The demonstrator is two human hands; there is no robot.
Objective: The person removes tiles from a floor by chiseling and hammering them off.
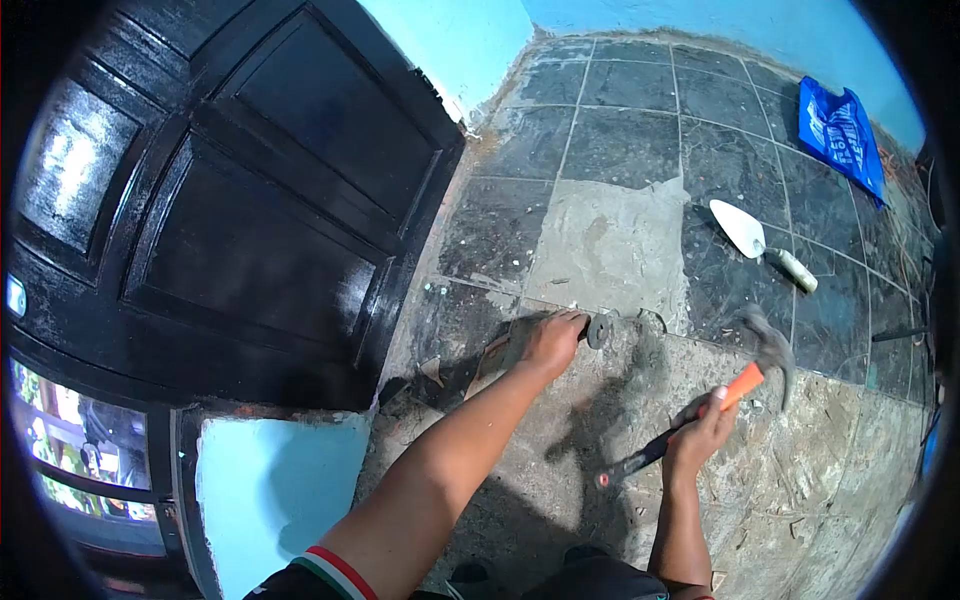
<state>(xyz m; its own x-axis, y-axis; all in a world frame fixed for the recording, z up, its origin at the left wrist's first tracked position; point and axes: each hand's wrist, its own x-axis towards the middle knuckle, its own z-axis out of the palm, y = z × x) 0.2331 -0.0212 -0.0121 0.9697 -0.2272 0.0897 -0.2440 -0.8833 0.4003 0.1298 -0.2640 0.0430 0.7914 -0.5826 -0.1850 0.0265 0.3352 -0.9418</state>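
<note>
My left hand [553, 345] is closed around a chisel-like tool with a round dark guard [598, 332], low over the floor at the near edge of a grey mortar patch [610, 245]. What lies beyond the guard is hard to make out. My right hand [703, 432] grips the orange and black handle of a claw hammer [742, 388]. The hammer's metal head is up and to the right of the hand, slightly blurred and apart from the guard. Rough bare floor [640, 430] shows under both hands.
A trowel [738, 228] lies on the dark tiles [625, 140] beyond the hammer. Farther right is a blue plastic bag [842, 135] by the wall. A black panelled door [260, 230] stands at the left, above a light blue wall section [270, 480].
</note>
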